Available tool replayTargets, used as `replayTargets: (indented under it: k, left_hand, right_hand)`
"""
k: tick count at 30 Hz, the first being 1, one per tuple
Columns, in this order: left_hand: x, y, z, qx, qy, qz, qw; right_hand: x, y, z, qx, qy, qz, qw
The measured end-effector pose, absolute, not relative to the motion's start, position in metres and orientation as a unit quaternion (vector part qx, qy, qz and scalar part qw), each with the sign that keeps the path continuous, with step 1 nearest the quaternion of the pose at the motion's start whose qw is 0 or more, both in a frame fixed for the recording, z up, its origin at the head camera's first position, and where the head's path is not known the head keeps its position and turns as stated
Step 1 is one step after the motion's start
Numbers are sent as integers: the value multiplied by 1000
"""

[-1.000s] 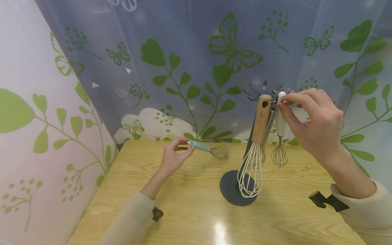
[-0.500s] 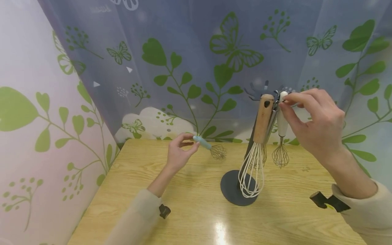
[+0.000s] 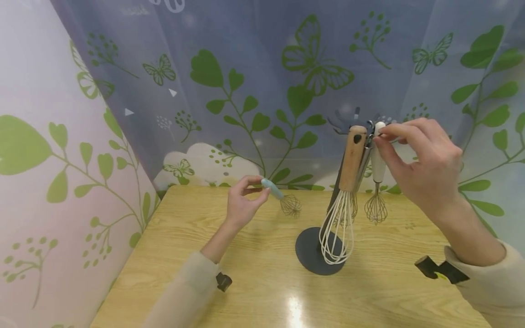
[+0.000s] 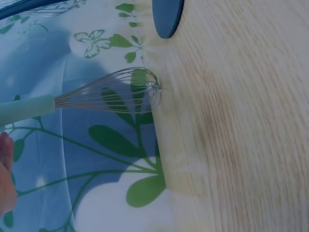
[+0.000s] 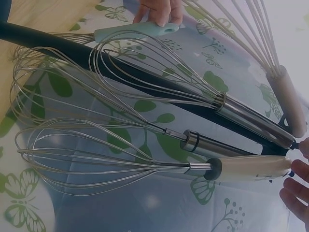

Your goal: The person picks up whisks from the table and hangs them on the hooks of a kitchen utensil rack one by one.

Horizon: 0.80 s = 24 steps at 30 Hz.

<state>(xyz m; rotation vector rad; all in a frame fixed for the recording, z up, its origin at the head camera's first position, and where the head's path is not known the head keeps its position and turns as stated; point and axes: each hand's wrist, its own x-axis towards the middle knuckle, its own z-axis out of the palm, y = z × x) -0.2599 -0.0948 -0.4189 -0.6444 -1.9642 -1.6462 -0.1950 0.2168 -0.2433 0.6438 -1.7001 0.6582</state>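
My left hand (image 3: 243, 204) pinches the handle end of a small whisk with a light-blue handle (image 3: 272, 187), its wire loops angled down to the right above the table. In the left wrist view this light-blue whisk (image 4: 29, 110) spans the left side. My right hand (image 3: 428, 166) is raised at the top of a dark whisk stand (image 3: 306, 251). Thumb and forefinger pinch the upper end of a white-handled whisk (image 3: 378, 166), which hangs upright beside the hooks. The right wrist view shows that cream handle (image 5: 251, 167) between my fingertips; the hook contact is hidden.
A wooden-handled whisk (image 3: 352, 157) with pale loops hangs on the stand's front. Two steel-handled whisks (image 5: 256, 123) hang beside it. Bare hooks (image 3: 342, 125) stick out left. Behind the wooden table (image 3: 246, 282) hangs a patterned curtain (image 3: 246, 54).
My left hand has moved slightly right and up, toward the stand, tilting the light-blue whisk more steeply downward. My right hand and the white-handled whisk have stayed nearly still.
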Motion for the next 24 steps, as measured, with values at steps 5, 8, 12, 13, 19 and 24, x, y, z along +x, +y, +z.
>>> replayTargets:
  k: [5,8,12,13,19,24]
  left_hand:
    - [-260,-91,-415,-241,-710,-608,260]
    - [-259,-89,-412,-240,-708,-608,267]
    - [-257,-86,-408,-239,-706,-609,272]
    - [-256,-86,-407,-238,-706,-609,273]
    - [-254,-82,-400,-256,-697,-614,269]
    - [-250,-78,-394,-275,-688,-617,264]
  right_hand:
    - [-195,216,-243,275,-721,281,570]
    - [-195,216,-243,275,-722,282,568]
    - [-195,217,-244,273,-725,280,567]
    - [-195,217,-244,272,-725,279,567]
    - [-195,216,-244,272,-725,279,567]
    - [-195,217,-244,271,-727,280,566]
